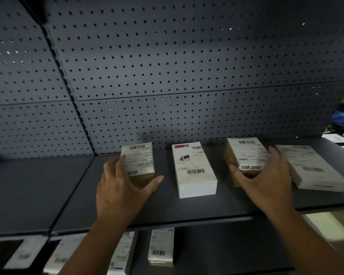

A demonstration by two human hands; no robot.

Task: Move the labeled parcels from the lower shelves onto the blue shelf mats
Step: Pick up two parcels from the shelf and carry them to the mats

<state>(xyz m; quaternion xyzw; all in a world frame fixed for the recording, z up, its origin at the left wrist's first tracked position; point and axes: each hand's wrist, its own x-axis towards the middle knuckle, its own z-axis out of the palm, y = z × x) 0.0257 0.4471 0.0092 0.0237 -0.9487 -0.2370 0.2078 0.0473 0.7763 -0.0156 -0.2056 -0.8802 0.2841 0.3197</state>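
Left hand [123, 187] clamps the brown parcel [140, 163] left of the white box [194, 169]; right hand [266, 181], blurred, grips another parcel [246, 155], hiding its near corner.

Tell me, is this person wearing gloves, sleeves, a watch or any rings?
No. Both the left hand and the right hand are bare, with no gloves or visible rings. The forearms are uncovered as far as the picture shows: no sleeves, watch or wristband in sight.

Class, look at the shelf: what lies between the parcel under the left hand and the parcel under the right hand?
In the head view, one white box lies flat between the left parcel and the right parcel, touching neither.
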